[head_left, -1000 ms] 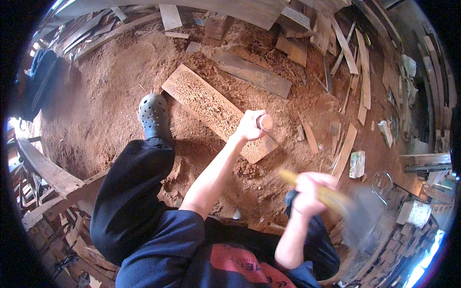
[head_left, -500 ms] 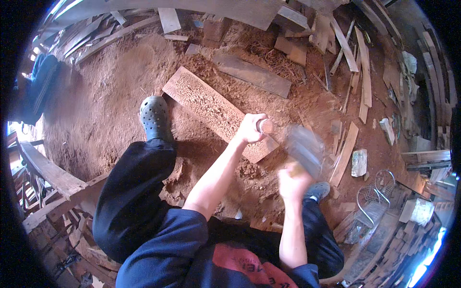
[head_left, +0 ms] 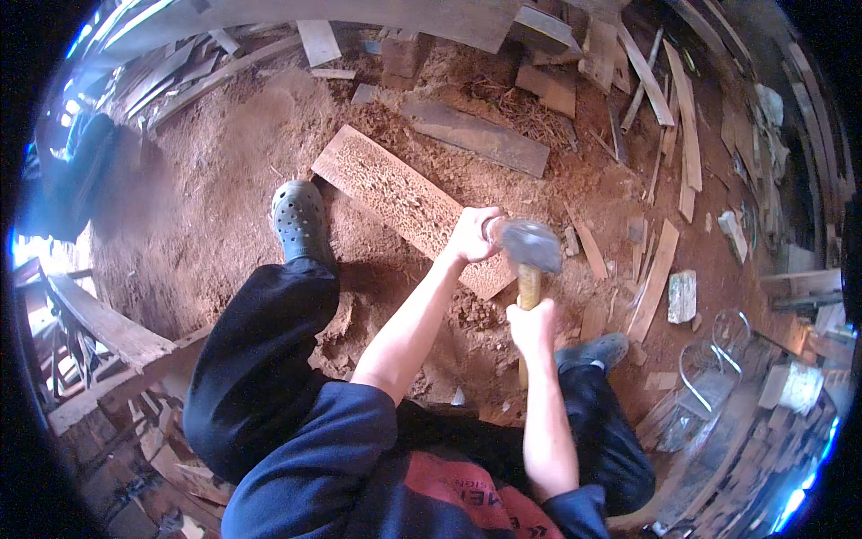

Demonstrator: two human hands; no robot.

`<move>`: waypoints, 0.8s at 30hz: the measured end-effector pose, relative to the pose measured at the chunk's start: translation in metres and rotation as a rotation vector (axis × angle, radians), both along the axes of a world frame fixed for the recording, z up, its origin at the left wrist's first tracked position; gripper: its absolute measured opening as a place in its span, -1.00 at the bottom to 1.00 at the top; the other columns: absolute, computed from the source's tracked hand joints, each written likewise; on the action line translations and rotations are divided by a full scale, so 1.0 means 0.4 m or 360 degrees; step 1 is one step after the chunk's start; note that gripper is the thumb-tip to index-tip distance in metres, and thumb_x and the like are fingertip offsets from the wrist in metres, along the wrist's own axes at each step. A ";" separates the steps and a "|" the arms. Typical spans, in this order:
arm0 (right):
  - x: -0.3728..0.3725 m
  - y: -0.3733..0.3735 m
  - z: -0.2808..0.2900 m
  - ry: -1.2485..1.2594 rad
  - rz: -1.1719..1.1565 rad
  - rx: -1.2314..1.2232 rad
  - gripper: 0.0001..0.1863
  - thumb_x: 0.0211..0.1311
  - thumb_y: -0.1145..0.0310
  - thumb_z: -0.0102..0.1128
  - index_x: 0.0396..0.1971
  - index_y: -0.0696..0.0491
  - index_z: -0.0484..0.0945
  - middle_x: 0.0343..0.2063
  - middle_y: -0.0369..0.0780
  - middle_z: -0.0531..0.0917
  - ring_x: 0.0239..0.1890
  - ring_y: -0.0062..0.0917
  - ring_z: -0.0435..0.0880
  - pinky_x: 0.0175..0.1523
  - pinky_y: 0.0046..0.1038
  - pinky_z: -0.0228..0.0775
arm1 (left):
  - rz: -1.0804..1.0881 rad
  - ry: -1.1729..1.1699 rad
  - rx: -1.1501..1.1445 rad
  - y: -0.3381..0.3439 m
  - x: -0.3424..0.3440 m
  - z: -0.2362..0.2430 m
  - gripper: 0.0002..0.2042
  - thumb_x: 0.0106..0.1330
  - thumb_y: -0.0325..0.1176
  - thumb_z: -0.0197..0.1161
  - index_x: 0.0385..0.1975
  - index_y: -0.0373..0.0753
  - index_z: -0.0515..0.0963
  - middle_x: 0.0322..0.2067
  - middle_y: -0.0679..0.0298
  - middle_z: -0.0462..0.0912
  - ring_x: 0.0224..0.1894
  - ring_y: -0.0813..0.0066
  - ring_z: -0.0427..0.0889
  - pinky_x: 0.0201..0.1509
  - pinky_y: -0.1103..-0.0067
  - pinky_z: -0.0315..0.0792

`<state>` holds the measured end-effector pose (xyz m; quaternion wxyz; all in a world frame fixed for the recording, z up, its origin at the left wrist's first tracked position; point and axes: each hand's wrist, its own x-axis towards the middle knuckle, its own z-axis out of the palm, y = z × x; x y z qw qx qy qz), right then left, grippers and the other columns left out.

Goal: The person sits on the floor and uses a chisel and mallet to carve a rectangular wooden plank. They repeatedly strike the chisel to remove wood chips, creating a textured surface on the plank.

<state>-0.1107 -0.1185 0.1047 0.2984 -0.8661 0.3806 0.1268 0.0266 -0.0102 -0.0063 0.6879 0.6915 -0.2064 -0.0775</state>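
My left hand (head_left: 469, 235) is closed round a short upright cylindrical piece (head_left: 489, 231) over the right end of a pitted light wooden board (head_left: 368, 184), which lies diagonally on the dirt. My right hand (head_left: 532, 325) grips the yellowish handle (head_left: 529, 286) of a hammer-like tool. Its grey metal head (head_left: 530, 247) is at the top of the cylinder, just right of my left hand, and hides part of it; whether they touch I cannot tell. My clog-covered feet (head_left: 301, 225) stand either side, left of the board and at lower right.
A dark weathered plank (head_left: 476, 135) lies behind the board. Loose strips (head_left: 690, 126) litter the right, beside a whitish block (head_left: 681, 296) and a bent metal frame (head_left: 714, 350). A timber structure (head_left: 108, 323) stands at left, below a hazy dark blue shape (head_left: 67, 171).
The tool in my right hand has swung from out at lower right up and leftward to the cylinder in my left hand. My left hand has barely moved.
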 end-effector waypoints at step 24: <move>-0.205 -0.063 -0.372 0.0603 -0.0040 0.0459 -0.67 -0.17 0.33 0.08 -0.54 0.37 0.54 -0.60 0.13 0.58 -0.47 -0.10 0.64 -0.40 -0.23 0.47 | 0.0196 -0.0434 0.0220 -0.006 -0.015 -0.021 -0.86 -0.28 -0.41 0.19 -0.66 -0.25 0.43 -0.65 0.20 0.48 -0.62 0.27 0.47 -0.51 0.49 0.31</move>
